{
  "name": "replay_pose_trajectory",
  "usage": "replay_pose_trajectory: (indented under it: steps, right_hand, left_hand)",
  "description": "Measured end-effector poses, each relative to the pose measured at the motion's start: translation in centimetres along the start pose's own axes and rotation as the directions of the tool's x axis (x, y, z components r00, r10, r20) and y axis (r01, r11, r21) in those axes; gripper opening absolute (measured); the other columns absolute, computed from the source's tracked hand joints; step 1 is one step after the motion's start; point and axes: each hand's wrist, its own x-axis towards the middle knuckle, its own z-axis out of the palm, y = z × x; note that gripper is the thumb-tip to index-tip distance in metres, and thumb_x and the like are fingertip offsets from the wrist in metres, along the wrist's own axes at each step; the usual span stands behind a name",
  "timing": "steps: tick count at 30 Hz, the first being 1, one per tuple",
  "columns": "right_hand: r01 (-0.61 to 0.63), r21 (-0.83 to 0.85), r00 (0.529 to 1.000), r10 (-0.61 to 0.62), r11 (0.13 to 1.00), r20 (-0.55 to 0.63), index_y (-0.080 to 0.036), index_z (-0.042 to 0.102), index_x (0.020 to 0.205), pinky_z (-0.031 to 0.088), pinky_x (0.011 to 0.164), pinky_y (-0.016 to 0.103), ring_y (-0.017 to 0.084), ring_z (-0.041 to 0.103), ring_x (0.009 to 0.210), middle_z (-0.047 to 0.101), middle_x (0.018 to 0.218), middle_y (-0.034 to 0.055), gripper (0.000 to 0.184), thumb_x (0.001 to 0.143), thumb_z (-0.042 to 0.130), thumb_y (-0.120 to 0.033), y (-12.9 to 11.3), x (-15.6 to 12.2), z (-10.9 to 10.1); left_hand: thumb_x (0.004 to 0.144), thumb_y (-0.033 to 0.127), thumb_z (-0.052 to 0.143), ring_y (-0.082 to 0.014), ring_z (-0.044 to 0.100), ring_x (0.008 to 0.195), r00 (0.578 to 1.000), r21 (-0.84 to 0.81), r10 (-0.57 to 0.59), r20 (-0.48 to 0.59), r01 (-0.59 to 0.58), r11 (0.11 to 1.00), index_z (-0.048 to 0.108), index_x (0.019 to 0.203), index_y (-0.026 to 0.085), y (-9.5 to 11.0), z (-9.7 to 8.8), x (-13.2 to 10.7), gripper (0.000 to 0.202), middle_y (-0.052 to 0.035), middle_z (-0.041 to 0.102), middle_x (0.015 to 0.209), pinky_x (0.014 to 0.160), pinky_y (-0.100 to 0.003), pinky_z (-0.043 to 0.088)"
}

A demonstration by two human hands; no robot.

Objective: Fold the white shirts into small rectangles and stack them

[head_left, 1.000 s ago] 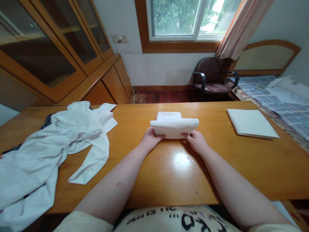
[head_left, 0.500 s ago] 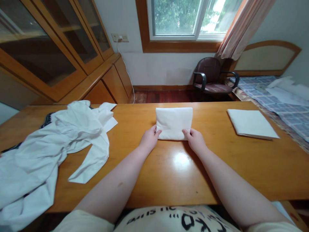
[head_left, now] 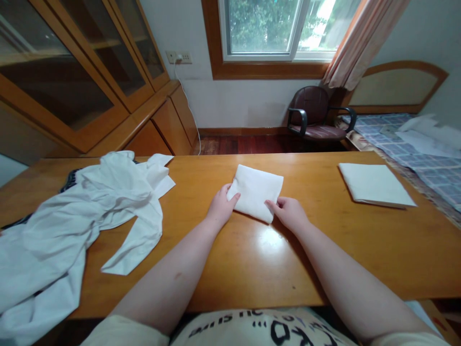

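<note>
Between my two hands is a folded white cloth (head_left: 255, 191), a flat, nearly rectangular bundle tilted so that its right side sits lower. My left hand (head_left: 221, 205) grips its left edge, thumb on top and fingers partly hidden beneath. On the right edge, my right hand (head_left: 288, 211) pinches the lower corner with the thumb on the upper face. The cloth is just above or on the wooden table (head_left: 252, 269); I cannot tell which.
A crumpled heap of white clothing (head_left: 101, 202) covers the table's left side. At the right lies another folded white cloth (head_left: 376, 183). Beyond the table stand a glass-door cabinet (head_left: 118, 96), an office chair (head_left: 317, 113) and a bed (head_left: 403, 139).
The held cloth has turned clockwise, its right side dropping toward me. My right hand has shifted slightly down with it, while my left hand keeps its hold.
</note>
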Motion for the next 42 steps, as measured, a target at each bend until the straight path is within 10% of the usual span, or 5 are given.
replay_pose_trajectory:
  steps: [6,11,23,37,42]
  right_hand:
    - [0.17,-0.044,0.846,-0.168,0.985,-0.505,-0.019,0.063,0.08,0.043,0.074,0.032,0.021,0.059,0.077,0.066,0.079,0.0077,0.034,0.09,0.044,-0.045,1.1,-0.1,-1.7]
    - [0.319,-0.028,0.891,-0.31,0.947,-0.333,-0.019,0.061,0.117,0.039,0.097,0.04,0.027,0.055,0.111,0.06,0.125,0.0129,0.041,0.085,0.053,-0.043,0.8,0.0,-1.6]
    - [-0.148,0.16,0.981,0.125,0.976,0.145,-0.016,0.059,0.057,0.029,0.043,0.024,0.014,0.05,0.048,0.055,0.05,0.0012,0.039,0.077,0.052,-0.049,1.4,0.3,-1.5]
    - [-0.079,0.028,0.995,0.076,0.997,0.07,-0.018,0.06,0.063,0.031,0.052,0.026,0.017,0.055,0.059,0.065,0.065,0.0061,0.039,0.086,0.048,-0.047,-0.1,0.1,-0.3]
    - [-0.098,-0.04,0.994,0.096,0.994,-0.053,-0.02,0.061,0.075,0.035,0.058,0.028,0.019,0.058,0.069,0.068,0.075,0.0092,0.028,0.089,0.045,-0.038,-0.5,-0.2,-0.7]
  left_hand:
    - [0.085,0.031,0.052,-0.0262,0.061,0.107,0.994,-0.014,0.038,0.099,-0.037,0.999,0.058,0.121,0.016,0.3,-0.4,0.1,0.039,-0.0117,0.066,0.117,0.092,-0.039,0.045]
    - [0.088,0.03,0.047,-0.0233,0.059,0.109,0.968,-0.055,0.159,0.196,-0.151,0.987,0.06,0.117,0.019,0.0,-0.3,0.0,0.034,-0.008,0.065,0.119,0.094,-0.036,0.045]
    - [0.086,0.028,0.049,-0.0215,0.06,0.086,0.989,0.11,0.075,0.131,-0.09,0.99,0.058,0.085,0.021,0.9,-0.3,-0.1,0.012,-0.0061,0.066,0.089,0.077,-0.034,0.045]
    - [0.087,0.026,0.048,-0.0222,0.061,0.088,0.994,0.172,0.03,0.102,-0.048,0.984,0.057,0.085,0.021,1.2,0.6,-0.5,0.01,-0.0069,0.066,0.089,0.08,-0.035,0.046]
    - [0.088,0.025,0.047,-0.0245,0.052,0.114,0.959,0.26,0.283,-0.018,-0.269,0.927,0.06,0.106,0.02,2.1,0.2,-2.4,0.022,-0.0099,0.062,0.116,0.103,-0.041,0.037]
